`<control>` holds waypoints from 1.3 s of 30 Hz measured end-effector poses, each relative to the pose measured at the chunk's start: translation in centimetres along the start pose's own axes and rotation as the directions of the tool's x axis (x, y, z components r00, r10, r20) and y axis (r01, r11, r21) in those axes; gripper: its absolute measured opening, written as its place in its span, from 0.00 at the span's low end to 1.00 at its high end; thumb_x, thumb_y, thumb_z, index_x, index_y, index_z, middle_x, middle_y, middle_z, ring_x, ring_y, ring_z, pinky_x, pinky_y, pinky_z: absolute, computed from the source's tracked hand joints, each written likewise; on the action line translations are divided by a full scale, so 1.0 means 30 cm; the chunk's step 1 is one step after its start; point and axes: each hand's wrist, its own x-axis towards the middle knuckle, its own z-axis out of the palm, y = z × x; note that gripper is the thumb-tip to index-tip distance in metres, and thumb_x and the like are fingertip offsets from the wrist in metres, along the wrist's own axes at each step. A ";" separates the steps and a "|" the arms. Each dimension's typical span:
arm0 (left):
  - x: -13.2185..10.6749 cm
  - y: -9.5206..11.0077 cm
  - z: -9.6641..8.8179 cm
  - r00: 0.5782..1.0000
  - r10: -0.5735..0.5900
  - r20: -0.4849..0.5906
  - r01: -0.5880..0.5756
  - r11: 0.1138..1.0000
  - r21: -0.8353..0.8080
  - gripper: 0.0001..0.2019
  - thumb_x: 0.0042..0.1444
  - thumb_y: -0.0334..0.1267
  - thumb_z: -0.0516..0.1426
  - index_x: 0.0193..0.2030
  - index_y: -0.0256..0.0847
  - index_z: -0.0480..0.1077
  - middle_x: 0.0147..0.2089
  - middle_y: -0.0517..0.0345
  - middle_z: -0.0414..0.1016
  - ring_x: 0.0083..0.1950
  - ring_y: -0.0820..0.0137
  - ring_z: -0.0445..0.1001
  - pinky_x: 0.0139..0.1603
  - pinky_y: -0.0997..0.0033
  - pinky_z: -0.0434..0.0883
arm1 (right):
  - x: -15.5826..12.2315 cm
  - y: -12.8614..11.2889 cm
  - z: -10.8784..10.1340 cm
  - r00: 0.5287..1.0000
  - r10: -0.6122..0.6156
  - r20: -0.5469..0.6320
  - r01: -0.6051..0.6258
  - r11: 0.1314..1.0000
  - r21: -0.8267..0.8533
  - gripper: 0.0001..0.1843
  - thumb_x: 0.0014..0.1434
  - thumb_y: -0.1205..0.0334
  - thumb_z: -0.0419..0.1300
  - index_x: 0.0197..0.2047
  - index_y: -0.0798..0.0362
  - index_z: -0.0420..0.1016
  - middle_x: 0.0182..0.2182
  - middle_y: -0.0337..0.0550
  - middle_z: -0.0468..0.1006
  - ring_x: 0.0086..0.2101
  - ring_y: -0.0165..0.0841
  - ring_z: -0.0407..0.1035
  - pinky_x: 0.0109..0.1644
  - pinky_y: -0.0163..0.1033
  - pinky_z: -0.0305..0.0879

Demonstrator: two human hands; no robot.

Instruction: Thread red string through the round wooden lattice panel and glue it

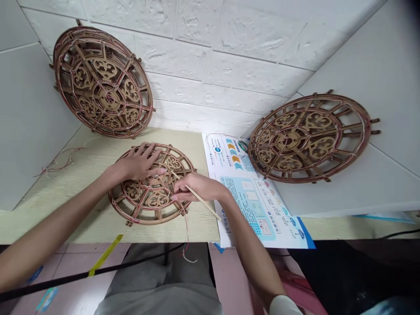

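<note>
I've got this round, laser-cut brown wooden lattice wheel [154, 199] lying flat on the pale wood-grain tabletop [82, 210], with my left hand [139, 162] spread open on top and my right hand [197, 187] pinched around a thin pale wooden stick [201, 201]. It looks light but fragile, so I'd hold the outer rim, not the skinny spokes. Thin red-and-white thread [187, 236] dangles past the tabletop edge. A printed blue-and-white instruction sheet [259, 205] lies just right, beside a second matching wheel [310, 138] on a white panel [370, 65]; a third matching wheel [103, 83] leans against the white brick wall [229, 74].
</note>
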 end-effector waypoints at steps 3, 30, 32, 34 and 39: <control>0.005 -0.012 0.012 0.999 0.035 -0.026 -0.035 0.999 0.000 0.44 0.70 0.63 0.44 0.81 0.38 0.34 0.80 0.46 0.21 0.80 0.47 0.24 0.78 0.43 0.37 | 0.006 0.002 0.012 0.999 0.003 -0.049 -0.002 1.000 0.021 0.10 0.64 0.62 0.60 0.30 0.56 0.72 0.20 0.32 0.64 0.22 0.24 0.53 0.29 0.33 0.51; -0.012 -0.035 0.047 0.945 0.316 -0.090 -0.325 0.937 -0.128 0.44 0.67 0.64 0.48 0.81 0.44 0.40 0.80 0.45 0.24 0.79 0.43 0.24 0.74 0.33 0.31 | 0.045 -0.011 0.054 0.952 0.177 -0.249 -0.114 0.962 0.248 0.26 0.67 0.41 0.57 0.30 0.55 0.66 0.24 0.35 0.59 0.27 0.27 0.53 0.31 0.36 0.50; -0.012 -0.034 0.046 0.945 0.317 -0.080 -0.324 0.941 -0.096 0.43 0.67 0.63 0.48 0.81 0.44 0.40 0.79 0.44 0.22 0.80 0.45 0.23 0.74 0.33 0.31 | 0.049 -0.006 0.059 0.946 0.198 -0.257 -0.124 0.953 0.278 0.26 0.64 0.39 0.60 0.29 0.54 0.65 0.24 0.35 0.58 0.27 0.27 0.52 0.31 0.36 0.50; -0.012 -0.032 0.045 0.946 0.318 -0.063 -0.322 0.944 -0.067 0.44 0.67 0.64 0.47 0.81 0.43 0.39 0.79 0.43 0.21 0.80 0.46 0.21 0.74 0.34 0.32 | 0.052 -0.001 0.064 0.940 0.208 -0.272 -0.123 0.947 0.297 0.26 0.63 0.38 0.61 0.30 0.54 0.65 0.24 0.35 0.59 0.27 0.28 0.53 0.32 0.36 0.51; -0.006 -0.032 0.047 0.946 0.320 -0.058 -0.324 0.943 -0.084 0.44 0.67 0.63 0.47 0.81 0.43 0.38 0.80 0.43 0.21 0.80 0.43 0.23 0.74 0.32 0.33 | 0.056 0.002 0.072 0.923 0.229 -0.308 -0.140 0.948 0.285 0.27 0.63 0.37 0.60 0.32 0.55 0.68 0.25 0.36 0.62 0.27 0.28 0.55 0.33 0.36 0.53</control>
